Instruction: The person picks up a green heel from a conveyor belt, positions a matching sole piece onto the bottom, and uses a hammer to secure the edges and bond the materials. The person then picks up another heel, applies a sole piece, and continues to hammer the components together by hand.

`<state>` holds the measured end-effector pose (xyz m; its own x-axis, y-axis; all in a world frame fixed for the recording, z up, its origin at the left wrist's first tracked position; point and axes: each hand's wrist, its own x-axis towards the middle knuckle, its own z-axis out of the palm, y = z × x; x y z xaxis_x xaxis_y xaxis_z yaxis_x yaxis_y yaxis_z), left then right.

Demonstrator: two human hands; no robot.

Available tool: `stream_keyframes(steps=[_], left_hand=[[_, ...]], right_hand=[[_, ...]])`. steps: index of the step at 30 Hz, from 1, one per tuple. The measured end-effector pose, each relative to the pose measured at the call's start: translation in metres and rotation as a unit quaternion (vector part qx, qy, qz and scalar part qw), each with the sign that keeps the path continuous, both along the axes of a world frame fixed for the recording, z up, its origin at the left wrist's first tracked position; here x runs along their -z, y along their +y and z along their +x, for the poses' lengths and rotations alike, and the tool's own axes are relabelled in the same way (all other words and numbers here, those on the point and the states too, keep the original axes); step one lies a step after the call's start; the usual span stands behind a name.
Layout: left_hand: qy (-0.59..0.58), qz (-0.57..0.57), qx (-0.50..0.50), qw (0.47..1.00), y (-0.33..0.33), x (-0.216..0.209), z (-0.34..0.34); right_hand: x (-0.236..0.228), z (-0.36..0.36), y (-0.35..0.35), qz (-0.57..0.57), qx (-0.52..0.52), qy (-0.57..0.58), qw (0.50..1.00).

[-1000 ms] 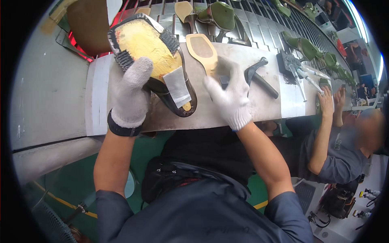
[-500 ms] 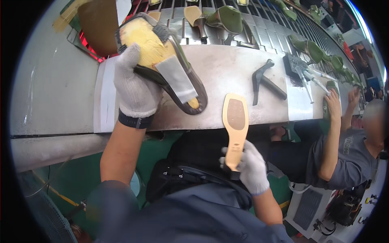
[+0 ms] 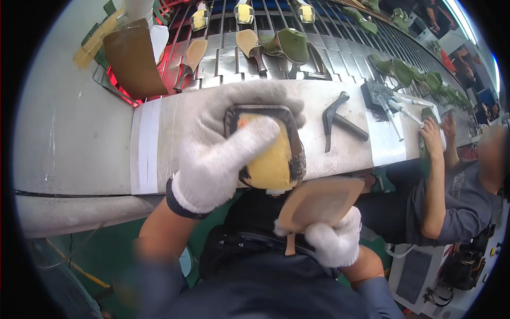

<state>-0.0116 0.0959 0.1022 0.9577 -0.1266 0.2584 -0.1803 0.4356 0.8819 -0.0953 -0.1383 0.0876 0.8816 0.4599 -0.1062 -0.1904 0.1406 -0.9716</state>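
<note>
Gripping the yellow shoe last [image 3: 271, 159] in my gloved left hand [image 3: 218, 159] over the table [image 3: 74, 138] edge, I hold the tan insole [image 3: 319, 201] at its five o'clock, pinched in my right hand [image 3: 332, 242].

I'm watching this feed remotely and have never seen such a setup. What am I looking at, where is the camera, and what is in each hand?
There is no machine: a person works with two hands in white gloves. The one picture comes from a fisheye camera on their head, looking down, so straight edges bend. The left hand grips a yellow shoe last with a black upper. The right hand holds a tan insole just below it. On the metal bench lies a hammer; green high-heeled shoes sit on the slatted conveyor behind. A co-worker's hand rests at the right.
</note>
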Motion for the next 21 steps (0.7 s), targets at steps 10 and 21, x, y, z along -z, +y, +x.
stream_keyframes(steps=[10,21], left_hand=[[0.099,-0.063,0.066,0.991,-0.001,0.01,-0.016],[-0.019,-0.006,0.102,0.995,-0.005,0.015,-0.016]], right_hand=[[-0.014,0.013,0.032,0.04,0.04,0.04,0.998],[-0.016,0.017,0.02,-0.078,0.001,0.003,0.997]])
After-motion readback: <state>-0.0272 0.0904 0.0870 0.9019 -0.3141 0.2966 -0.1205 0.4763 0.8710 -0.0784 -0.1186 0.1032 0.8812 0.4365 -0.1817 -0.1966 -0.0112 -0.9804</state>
